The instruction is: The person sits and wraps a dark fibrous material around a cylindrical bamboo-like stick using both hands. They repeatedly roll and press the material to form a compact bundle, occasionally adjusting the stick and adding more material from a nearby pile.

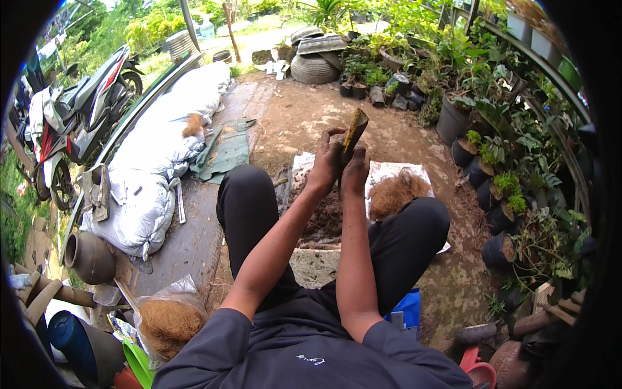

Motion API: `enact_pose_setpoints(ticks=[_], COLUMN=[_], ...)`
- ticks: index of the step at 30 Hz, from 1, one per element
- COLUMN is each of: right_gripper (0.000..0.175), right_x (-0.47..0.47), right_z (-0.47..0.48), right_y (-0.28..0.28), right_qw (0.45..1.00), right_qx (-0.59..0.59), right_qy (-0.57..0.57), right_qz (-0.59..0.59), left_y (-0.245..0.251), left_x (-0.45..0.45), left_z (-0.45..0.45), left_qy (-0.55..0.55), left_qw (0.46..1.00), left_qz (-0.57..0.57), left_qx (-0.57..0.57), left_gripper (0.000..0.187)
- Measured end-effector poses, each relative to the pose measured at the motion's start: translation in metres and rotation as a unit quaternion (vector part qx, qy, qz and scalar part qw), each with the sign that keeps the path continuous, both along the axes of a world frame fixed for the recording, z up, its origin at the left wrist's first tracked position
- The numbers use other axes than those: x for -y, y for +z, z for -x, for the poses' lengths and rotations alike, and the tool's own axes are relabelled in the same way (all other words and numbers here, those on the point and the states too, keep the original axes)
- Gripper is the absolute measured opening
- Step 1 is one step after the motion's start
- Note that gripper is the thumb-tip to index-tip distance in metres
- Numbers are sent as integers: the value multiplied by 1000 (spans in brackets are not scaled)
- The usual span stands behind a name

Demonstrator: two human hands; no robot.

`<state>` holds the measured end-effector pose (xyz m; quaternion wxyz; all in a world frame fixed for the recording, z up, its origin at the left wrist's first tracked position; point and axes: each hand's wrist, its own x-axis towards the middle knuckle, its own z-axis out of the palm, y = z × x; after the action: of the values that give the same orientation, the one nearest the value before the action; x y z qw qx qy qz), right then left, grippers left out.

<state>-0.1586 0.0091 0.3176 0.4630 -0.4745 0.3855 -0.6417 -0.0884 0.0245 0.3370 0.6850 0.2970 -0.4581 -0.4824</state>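
Note:
In front of my knees, my left hand [327, 160] and my right hand [355, 167] are close together around the lower part of a dark, curved piece [358, 129] with a yellowish edge. It points up and away from me; its material cannot be told for certain. Both hands look soiled. Beneath them, dark fibrous soil [323, 214] lies on a pale sheet between my legs. A tuft of brown coconut-like fibre [398, 192] rests on a white sack [423, 171] by my right knee.
White filled sacks [141, 214] line the left, beside a green cloth [228, 150]. A clay pot [91, 257] and a plastic bag of brown fibre [170, 321] are nearer me. Potted plants [454, 121] border the right. Stacked basins [316, 68] stand ahead.

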Motion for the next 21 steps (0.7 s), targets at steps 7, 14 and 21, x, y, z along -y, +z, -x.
enact_pose_setpoints(ticks=[7, 14, 21], right_gripper=[29, 22, 30], right_x=[4, -3, -8], right_z=[-9, -5, -4], right_y=[-6, 9, 16], right_qw=[954, 943, 953], right_qx=[288, 288, 204], right_qy=[72, 131, 180], right_qz=[40, 103, 131], left_y=[3, 5, 1], left_x=[0, -2, 1], left_z=[-4, -3, -7], left_qy=[14, -30, -10], left_qw=[987, 993, 993], left_qz=[133, 113, 117], left_qx=[89, 2, 9], left_gripper=[37, 37, 35])
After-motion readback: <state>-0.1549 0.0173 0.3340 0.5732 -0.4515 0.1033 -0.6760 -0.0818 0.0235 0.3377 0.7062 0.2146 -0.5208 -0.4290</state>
